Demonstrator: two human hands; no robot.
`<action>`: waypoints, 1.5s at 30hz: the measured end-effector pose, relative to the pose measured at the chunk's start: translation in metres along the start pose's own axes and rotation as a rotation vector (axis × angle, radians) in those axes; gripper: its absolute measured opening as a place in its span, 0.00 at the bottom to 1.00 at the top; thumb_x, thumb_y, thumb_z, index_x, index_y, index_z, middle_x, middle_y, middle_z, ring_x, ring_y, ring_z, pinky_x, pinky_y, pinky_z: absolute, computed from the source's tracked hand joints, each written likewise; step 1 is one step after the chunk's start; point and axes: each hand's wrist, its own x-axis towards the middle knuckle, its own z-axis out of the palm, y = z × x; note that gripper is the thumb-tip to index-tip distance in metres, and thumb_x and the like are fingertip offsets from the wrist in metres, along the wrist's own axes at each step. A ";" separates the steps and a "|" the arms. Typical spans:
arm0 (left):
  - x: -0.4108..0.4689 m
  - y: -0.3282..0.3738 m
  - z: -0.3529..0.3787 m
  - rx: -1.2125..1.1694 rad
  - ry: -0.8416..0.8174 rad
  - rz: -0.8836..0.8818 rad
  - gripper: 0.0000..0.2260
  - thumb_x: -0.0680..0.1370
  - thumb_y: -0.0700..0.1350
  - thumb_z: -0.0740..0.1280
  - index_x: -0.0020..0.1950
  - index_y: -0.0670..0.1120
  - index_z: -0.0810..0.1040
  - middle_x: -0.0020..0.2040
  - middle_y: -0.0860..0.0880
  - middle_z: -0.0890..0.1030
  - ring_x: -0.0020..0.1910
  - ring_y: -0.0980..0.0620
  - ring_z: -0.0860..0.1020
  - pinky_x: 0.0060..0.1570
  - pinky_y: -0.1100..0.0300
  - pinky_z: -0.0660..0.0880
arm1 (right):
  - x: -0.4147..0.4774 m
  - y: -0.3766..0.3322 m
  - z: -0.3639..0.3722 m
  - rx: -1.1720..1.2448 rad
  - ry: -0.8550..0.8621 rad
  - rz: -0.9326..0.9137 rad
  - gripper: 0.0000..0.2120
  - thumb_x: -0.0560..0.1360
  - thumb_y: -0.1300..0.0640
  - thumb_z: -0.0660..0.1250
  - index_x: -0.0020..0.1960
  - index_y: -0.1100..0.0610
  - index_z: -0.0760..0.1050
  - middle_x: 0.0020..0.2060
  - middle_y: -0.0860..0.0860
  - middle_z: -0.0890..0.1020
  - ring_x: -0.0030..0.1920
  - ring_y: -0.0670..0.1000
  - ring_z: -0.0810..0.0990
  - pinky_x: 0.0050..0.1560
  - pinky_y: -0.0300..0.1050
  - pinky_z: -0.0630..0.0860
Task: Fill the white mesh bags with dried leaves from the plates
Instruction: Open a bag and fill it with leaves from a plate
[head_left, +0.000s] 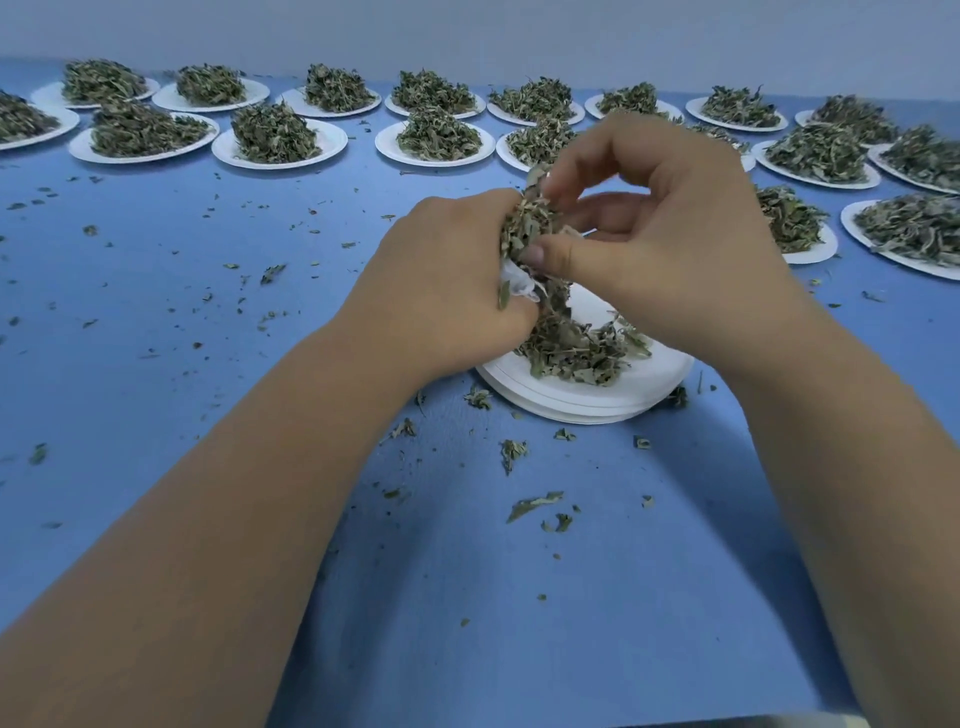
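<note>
The task looked well short of done. Beyond the stack of plates (597, 400) nearest the person, rows of heaped plates (280, 145) ran along the far side of the blue counter (208, 312), each with a full mound, and no filled bag showed anywhere. On top of the stack only a small heap (576, 348) was left, so this plate seemed mostly emptied.

Just above the stack, the left hand (447, 270) had its grip closed round a white mesh bag (517, 285), of which only a crumpled corner showed below the fingers. The right hand (670, 223) met it there, thumb and curled fingers pinching a clump of dried leaves (524, 228) at the bag's mouth. Loose crumbs (530, 504) lay on the counter around the stack.
</note>
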 end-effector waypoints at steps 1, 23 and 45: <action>0.000 0.000 0.000 0.004 0.005 0.007 0.12 0.64 0.50 0.62 0.45 0.47 0.73 0.31 0.52 0.71 0.33 0.47 0.71 0.33 0.55 0.66 | 0.000 -0.001 0.001 -0.013 -0.001 -0.002 0.10 0.69 0.64 0.79 0.46 0.57 0.80 0.43 0.48 0.83 0.42 0.50 0.85 0.43 0.41 0.82; 0.000 -0.006 -0.008 -0.067 0.085 0.000 0.09 0.65 0.50 0.65 0.36 0.54 0.63 0.28 0.54 0.65 0.27 0.56 0.64 0.29 0.61 0.57 | -0.002 0.003 -0.011 -0.023 -0.126 0.046 0.05 0.73 0.62 0.73 0.48 0.56 0.81 0.52 0.44 0.84 0.49 0.43 0.84 0.47 0.52 0.82; 0.000 -0.010 -0.007 -0.003 0.023 0.071 0.12 0.65 0.48 0.65 0.47 0.50 0.73 0.34 0.55 0.73 0.33 0.53 0.70 0.34 0.57 0.66 | -0.006 -0.003 -0.019 -0.044 -0.188 0.101 0.15 0.74 0.67 0.68 0.48 0.49 0.86 0.45 0.42 0.87 0.38 0.49 0.84 0.38 0.46 0.81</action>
